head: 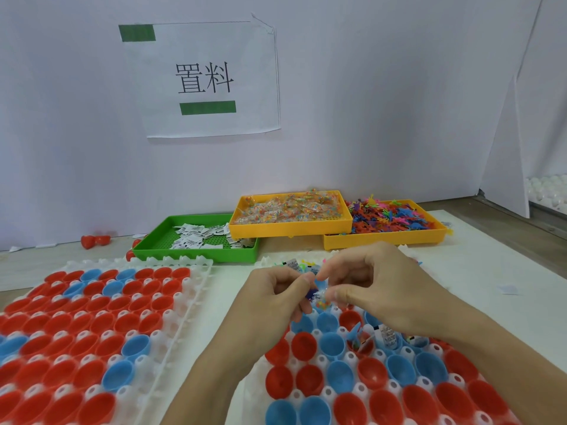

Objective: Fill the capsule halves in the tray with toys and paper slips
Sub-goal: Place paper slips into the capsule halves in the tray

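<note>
Both hands meet over the far part of the right white tray [322, 360], which holds red and blue capsule halves. My left hand [273, 299] grips a small bunch of toys [316, 297], dark blue and multicoloured, partly hidden by the fingers. My right hand [368, 280] pinches at the same bunch from the right. Behind the hands, filled halves show paper slips [293, 265] and bright toys. A red half [360, 342] under my right wrist holds a blue toy and a slip. The nearer halves in this tray look empty.
A second white tray [196, 305] of empty red and blue halves lies at left. Behind stand a green tray [153, 243] with paper slips, a yellow tray [288, 227] of bagged toys and another yellow tray [383, 239] of loose coloured toys. A white wall rises behind.
</note>
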The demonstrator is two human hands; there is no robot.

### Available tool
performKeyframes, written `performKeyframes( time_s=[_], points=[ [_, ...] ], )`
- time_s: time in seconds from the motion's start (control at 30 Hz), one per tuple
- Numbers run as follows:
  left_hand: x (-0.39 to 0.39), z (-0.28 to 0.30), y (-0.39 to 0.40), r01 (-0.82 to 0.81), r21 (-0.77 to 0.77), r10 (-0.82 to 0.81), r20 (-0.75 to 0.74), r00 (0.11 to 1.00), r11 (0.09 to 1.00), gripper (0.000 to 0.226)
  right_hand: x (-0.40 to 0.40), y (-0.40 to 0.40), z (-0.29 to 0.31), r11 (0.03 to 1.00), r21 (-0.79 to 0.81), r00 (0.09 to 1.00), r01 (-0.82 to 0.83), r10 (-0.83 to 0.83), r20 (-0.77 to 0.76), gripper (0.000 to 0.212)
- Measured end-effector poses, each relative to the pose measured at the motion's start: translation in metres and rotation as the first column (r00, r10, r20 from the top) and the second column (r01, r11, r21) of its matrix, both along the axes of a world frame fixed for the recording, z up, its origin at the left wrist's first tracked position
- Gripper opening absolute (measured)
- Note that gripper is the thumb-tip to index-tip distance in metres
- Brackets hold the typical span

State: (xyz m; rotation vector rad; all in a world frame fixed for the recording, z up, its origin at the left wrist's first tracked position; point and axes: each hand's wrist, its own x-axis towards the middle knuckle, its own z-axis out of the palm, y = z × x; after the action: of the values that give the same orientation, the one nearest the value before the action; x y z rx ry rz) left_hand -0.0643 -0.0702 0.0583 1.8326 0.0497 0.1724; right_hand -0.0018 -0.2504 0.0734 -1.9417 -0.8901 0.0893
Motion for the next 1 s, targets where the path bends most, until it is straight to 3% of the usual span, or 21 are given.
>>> performKeyframes(
  time_s=[0.2,0.47,0.7,1.0],
  points=[
    [0.000,0.002,0.003,0.079,-0.098,-0.081,-0.020,0.996,0.992,0.016,0.001,0.000,-0.001,0.998,-0.038,0.997,0.057,-0.055,0.060,0.012],
    [0.000,0.001,0.007,-0.036,0.074,0.037,-0.022,0.999,0.997,0.023,-0.002,-0.002,0.004,0.996,-0.074,0.998,0.042,-0.038,0.058,0.006],
    [-0.001,0.002,0.012,-0.048,0.106,0.051,-0.026,0.998,0.993,0.018,-0.007,-0.005,0.007,0.979,-0.201,0.999,-0.029,0.033,0.016,0.013],
    [-0.003,0.005,0.017,-0.043,0.163,0.047,-0.019,0.999,0.986,0.016,-0.013,0.002,0.003,0.945,-0.325,0.993,-0.026,0.063,0.102,0.019]
  ],
)
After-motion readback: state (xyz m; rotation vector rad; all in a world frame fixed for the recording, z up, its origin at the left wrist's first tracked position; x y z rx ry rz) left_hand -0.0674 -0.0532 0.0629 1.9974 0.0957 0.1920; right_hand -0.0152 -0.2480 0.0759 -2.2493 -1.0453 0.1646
